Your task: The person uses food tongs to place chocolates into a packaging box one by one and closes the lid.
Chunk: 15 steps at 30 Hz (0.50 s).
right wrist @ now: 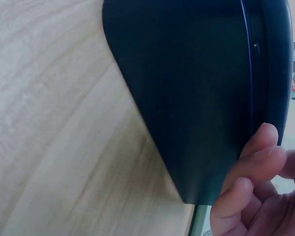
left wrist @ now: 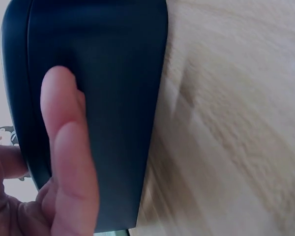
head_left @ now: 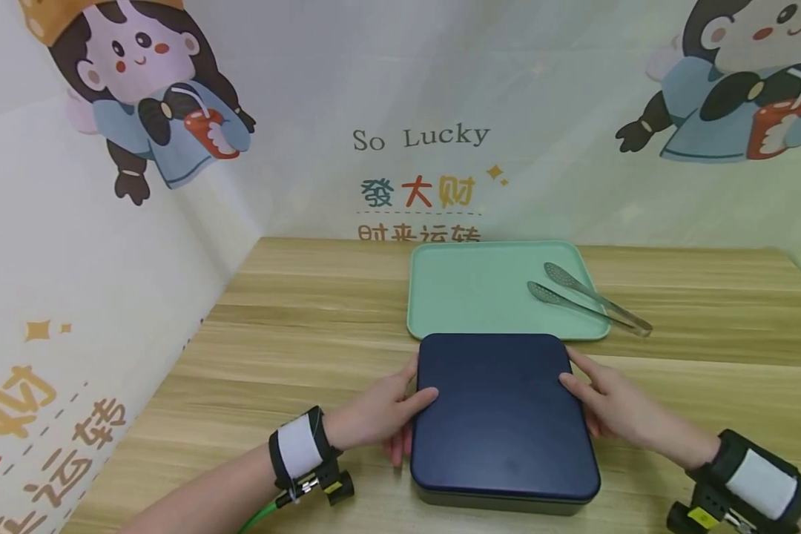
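A dark blue rectangular box [head_left: 500, 415] with rounded corners stands on the table, its lid on. From the left side, my left hand [head_left: 390, 408] holds it, thumb on the lid's top edge and fingers [left wrist: 71, 157] against the side wall. My right hand [head_left: 617, 408] grips the opposite side near the far corner, its thumb on the top edge. In the right wrist view its fingertips [right wrist: 263, 140] lie by the seam under the lid [right wrist: 270, 64]. The seam looks closed along the visible sides.
Just behind the box lies a light green tray [head_left: 474, 289]. Metal tongs [head_left: 564, 277] rest across its right side, handle end past the rim. A printed cloth [head_left: 307, 89] hangs behind the wooden table [head_left: 294, 311] and along its left.
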Available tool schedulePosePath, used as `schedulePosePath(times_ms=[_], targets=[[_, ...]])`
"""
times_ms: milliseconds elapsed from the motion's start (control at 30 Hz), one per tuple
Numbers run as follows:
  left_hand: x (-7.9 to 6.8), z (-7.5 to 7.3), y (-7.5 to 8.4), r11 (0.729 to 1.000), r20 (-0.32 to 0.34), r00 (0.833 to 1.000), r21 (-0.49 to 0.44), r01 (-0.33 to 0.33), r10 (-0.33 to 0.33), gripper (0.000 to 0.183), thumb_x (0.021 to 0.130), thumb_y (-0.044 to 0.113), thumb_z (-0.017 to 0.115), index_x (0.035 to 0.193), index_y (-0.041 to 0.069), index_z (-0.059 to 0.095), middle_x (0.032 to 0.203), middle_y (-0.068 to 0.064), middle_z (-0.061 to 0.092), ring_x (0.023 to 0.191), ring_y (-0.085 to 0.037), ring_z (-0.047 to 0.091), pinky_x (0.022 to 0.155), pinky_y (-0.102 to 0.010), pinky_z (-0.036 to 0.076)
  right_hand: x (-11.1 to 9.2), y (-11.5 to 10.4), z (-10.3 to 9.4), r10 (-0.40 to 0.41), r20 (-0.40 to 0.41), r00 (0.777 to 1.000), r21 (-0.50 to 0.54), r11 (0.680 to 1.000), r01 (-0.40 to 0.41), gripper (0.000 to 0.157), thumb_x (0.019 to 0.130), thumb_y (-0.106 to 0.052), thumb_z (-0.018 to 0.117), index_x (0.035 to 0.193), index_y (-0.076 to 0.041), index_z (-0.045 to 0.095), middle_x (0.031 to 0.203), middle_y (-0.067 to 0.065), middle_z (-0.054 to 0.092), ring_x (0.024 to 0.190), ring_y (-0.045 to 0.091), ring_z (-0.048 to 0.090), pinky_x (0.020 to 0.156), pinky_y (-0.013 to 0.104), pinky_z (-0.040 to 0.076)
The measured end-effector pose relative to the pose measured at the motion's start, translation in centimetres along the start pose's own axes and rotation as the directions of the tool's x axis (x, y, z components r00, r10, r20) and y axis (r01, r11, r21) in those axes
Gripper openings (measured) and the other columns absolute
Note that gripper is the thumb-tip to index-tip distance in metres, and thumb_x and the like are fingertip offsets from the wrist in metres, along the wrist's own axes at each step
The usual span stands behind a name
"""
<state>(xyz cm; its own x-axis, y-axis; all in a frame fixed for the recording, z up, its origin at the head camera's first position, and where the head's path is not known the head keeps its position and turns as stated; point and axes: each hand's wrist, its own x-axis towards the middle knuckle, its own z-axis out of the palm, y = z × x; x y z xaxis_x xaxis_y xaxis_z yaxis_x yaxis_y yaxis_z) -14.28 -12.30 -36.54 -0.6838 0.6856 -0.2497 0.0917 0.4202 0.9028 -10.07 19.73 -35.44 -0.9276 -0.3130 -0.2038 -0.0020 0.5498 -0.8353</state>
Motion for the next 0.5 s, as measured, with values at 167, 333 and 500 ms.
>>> schedulePosePath(times_ms=[167,333,500], targets=[[-0.8,0.3,-0.4,0.992,0.152,0.986,-0.100,0.082,-0.066,0.077,0.090,0.047,0.049,0.142,0.038,-0.007,0.062,-0.018,0.060,0.046,-0.034,0.056,0.040,-0.046,0.048,-1.9,0.9,0.5,0.111,0.190,0.975,0.039,0.992,-0.121,0.070,0.097,-0.039,0.037,0.141,0.004,0.004,0.058,0.010,0.054,0.044,0.025,0.049,0.035,0.032,0.040],[-1.6,0.5,-0.6,0.975,0.261,0.961,-0.173,0.139,-0.091,0.093,0.083,0.042,0.061,0.138,0.042,-0.013,0.070,-0.019,0.062,0.051,-0.034,0.058,0.040,-0.044,0.049,-3.2,1.9,1.1,0.052,0.334,0.941,0.171,0.979,-0.115,0.065,0.098,-0.030,0.038,0.140,0.005,0.003,0.064,0.014,0.057,0.048,0.024,0.054,0.034,0.024,0.038],[-1.7,0.7,-0.6,0.968,0.257,0.963,-0.209,0.140,-0.084,0.094,0.082,0.039,0.064,0.138,0.042,-0.011,0.066,-0.020,0.061,0.049,-0.031,0.058,0.040,-0.044,0.049,-3.4,2.3,1.8,0.034,0.316,0.948,0.228,0.967,-0.111,0.060,0.099,-0.029,0.037,0.140,0.005,0.008,0.062,0.013,0.055,0.050,0.025,0.054,0.035,0.023,0.034]])
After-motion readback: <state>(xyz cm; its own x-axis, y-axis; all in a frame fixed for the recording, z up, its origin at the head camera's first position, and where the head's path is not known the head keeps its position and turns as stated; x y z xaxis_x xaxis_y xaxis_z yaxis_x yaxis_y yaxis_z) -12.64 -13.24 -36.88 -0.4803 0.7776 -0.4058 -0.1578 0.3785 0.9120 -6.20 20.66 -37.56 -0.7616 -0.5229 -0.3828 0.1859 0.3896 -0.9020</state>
